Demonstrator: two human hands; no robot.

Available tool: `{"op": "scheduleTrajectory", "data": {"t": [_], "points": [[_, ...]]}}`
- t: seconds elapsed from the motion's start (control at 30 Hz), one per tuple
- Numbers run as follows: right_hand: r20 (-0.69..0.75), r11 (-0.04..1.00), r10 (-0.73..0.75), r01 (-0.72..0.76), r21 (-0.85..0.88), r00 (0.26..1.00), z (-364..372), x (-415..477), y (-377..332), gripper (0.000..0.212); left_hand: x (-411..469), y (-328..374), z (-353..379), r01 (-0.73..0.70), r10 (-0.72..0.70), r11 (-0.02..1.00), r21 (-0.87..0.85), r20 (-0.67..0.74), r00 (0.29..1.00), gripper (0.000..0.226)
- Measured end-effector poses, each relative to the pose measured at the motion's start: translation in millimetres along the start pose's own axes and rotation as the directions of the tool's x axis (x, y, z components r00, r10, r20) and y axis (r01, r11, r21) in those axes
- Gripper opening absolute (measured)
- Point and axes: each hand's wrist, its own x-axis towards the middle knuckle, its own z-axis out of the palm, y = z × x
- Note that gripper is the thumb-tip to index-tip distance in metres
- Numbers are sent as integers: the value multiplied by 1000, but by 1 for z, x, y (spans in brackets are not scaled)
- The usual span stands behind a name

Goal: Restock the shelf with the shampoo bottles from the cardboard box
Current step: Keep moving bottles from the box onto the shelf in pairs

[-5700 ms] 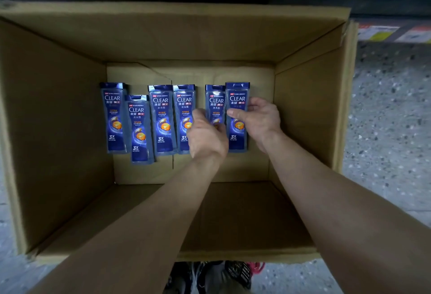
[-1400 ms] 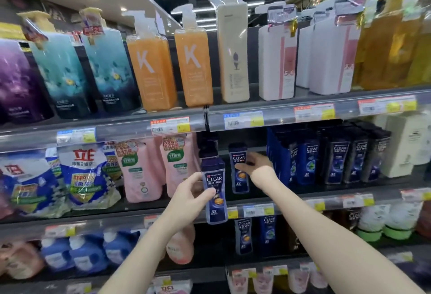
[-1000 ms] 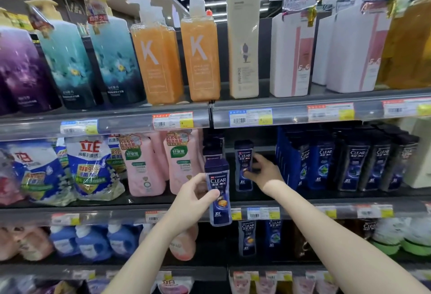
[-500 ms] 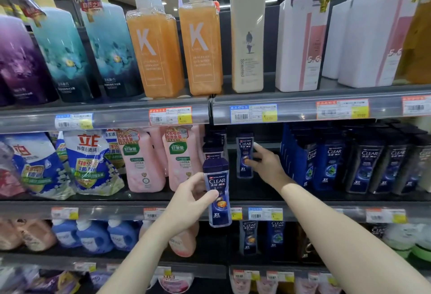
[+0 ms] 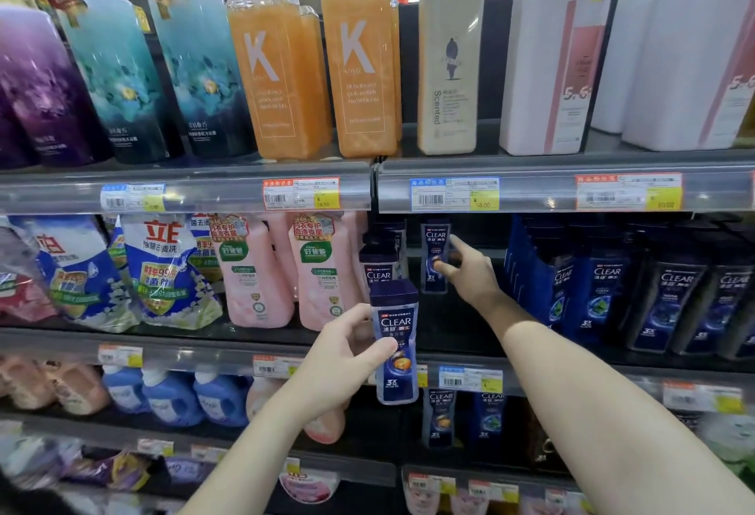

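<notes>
Now: left grip (image 5: 347, 355) clamped on a bottle (image 5: 395, 345), centre frame, before the shelf (image 5: 196, 351). Right grip (image 5: 470, 275) apart, touching a shelved bottle (image 5: 435, 244) just above. We judge a careless nudge could topple it.

Left hand (image 5: 347, 355) gripping a shampoo bottle (image 5: 395, 347), right arm outstretched, right hand (image 5: 470, 275) with forefinger extended

I've got two dark-blue CLEAR bottles in play. Held bottle (image 5: 395, 345): upright, cap up, label facing me, gripped in left hand (image 5: 339, 355) in front of the middle shelf (image 5: 204, 353) rail. Placed bottle (image 5: 435, 257): upright, set back on that shelf, right hand (image 5: 470, 273) touching its face.
</notes>
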Motion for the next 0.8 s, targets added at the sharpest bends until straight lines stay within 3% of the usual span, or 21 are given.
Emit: {"op": "scheduleTrajectory", "data": {"t": [0.23, 0.53, 0.67, 0.8], "points": [[13, 999, 50, -50, 6, 999, 1, 2, 0, 46, 0, 4, 0, 2, -1, 1000, -18, 13, 1000, 27], [-6, 987, 159, -159, 6, 987, -3, -5, -8, 66, 2, 5, -2, 7, -6, 1000, -19, 36, 999, 29], [-47, 977, 204, -201, 74, 978, -13, -26, -14, 75, 8, 4, 4, -3, 5, 999, -36, 61, 998, 29], [-51, 943, 217, -195, 270, 975, -20, -53, -19, 58, 15, 9, 18, -26, 32, 998, -54, 116, 993, 29]]}}
